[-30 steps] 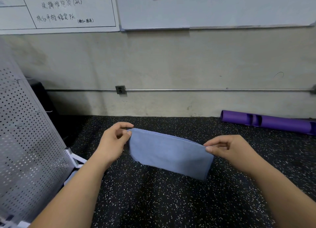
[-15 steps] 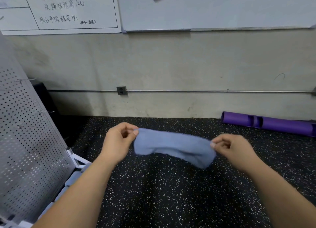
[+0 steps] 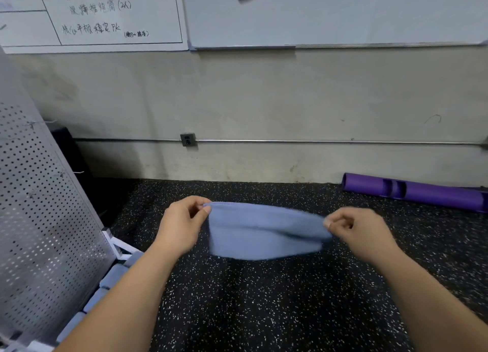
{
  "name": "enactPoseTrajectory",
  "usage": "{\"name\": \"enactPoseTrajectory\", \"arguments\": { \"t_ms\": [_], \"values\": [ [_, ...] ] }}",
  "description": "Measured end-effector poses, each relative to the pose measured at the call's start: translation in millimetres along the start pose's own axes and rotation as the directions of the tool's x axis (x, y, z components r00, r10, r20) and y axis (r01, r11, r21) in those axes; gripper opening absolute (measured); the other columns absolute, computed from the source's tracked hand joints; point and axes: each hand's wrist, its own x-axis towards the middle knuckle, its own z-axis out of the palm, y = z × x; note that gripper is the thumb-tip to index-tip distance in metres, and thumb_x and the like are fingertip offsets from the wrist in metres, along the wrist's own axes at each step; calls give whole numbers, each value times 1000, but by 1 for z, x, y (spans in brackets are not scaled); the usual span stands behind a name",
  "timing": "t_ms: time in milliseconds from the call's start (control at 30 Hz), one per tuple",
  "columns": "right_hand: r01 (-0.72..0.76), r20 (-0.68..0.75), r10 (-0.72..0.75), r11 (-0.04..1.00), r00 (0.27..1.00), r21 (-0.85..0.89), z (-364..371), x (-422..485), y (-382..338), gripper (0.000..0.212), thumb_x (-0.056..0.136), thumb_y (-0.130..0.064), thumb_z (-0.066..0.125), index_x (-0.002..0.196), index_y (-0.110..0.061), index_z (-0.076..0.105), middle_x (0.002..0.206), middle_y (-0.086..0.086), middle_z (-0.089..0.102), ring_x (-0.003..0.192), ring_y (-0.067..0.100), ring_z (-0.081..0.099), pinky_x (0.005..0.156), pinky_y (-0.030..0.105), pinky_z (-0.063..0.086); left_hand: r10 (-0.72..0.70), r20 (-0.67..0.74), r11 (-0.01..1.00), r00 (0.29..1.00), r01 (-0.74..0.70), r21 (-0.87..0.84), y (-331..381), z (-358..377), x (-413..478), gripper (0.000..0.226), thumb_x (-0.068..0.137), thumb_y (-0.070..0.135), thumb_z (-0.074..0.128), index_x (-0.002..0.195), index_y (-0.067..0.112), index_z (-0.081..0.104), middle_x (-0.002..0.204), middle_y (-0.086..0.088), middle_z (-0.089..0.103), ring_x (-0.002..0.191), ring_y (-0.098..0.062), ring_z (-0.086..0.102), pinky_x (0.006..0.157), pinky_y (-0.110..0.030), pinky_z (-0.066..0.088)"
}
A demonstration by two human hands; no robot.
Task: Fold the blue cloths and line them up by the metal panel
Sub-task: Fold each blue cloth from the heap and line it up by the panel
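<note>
Cloth hangs in the air between two hands. The blue cloth (image 3: 264, 232), doubled over by the look of it, is stretched out above the speckled floor (image 3: 264, 312) without touching it. The left hand (image 3: 182, 224) pinches the upper left corner between thumb and forefinger, and the right hand (image 3: 361, 232) pinches the upper right corner the same way, so each grip is closed on fabric. It seems to be held taut like this to square the edges before another fold or the set-down.

To the left leans the perforated metal panel (image 3: 39, 219). A row of folded cloths (image 3: 112, 276) lies along its foot, close beside the left forearm. Rightward there is room to move: the purple tube (image 3: 422, 194) lies by the wall, well apart from the hands.
</note>
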Motion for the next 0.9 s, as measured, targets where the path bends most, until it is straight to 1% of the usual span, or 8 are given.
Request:
{"name": "enactPoseTrajectory", "arguments": {
  "t_ms": [133,267,400,500,600,667,833,900],
  "values": [
    [-47,24,48,998,999,-38,12,2,7,12,95,-32,79,84,-35,75,78,-12,75,78,8,69,64,27,48,37,14,996,999,-36,-82,4,4,-1,10,103,23,68,101,32,72,90,15,75,87,-12,71,82,-38,58],
    [-85,89,92,993,992,-80,18,3,8,12,98,-31,75,87,-34,72,79,-11,74,78,9,68,68,31,52,46,-55,980,997,-56,-193,18,9,-3,10,102,23,71,105,32,75,93,14,75,90,-4,69,80,-20,50],
    [-76,209,136,960,968,-269,33,-1,0,14,99,-28,71,110,-38,73,94,-17,74,87,4,69,88,36,62,94,22,979,995,-89,-185,32,19,-8,11,100,26,73,103,36,77,92,16,75,90,-4,68,79,-19,51],
    [95,255,-57,986,965,-139,42,-11,-30,42,96,-36,76,136,-43,64,129,-30,59,116,-2,57,112,31,48,167,141,967,976,-134,-217,42,33,-13,15,98,24,77,102,38,76,93,14,74,89,-7,69,85,-25,53],
    [267,259,-287,957,922,111,57,-22,-60,54,93,-46,78,142,-53,57,140,-39,53,127,-16,48,111,21,39,229,297,950,927,-146,-276,52,51,-21,21,96,21,80,104,37,70,91,8,72,86,-12,67,84,-34,56],
    [280,284,-325,941,902,189,69,-24,-67,53,93,-44,79,140,-54,58,132,-41,59,122,-21,51,106,16,42,264,318,934,911,-159,-320,57,59,-25,22,94,22,82,101,34,65,88,2,72,82,-16,65,80,-38,57],
    [229,174,-292,923,941,309,79,-18,-65,23,92,-23,81,106,-41,80,98,-19,78,96,2,72,91,36,60,221,352,903,909,-55,-426,53,60,-23,35,85,34,90,104,26,63,90,0,76,81,-15,66,81,-41,57],
    [194,131,-256,912,958,362,73,-14,-62,19,92,-17,82,97,-36,81,92,-13,79,91,9,74,89,40,61,186,453,945,872,-33,-325,42,56,-20,44,77,40,93,108,30,65,95,3,76,84,-12,67,85,-40,58]
  ]
}}
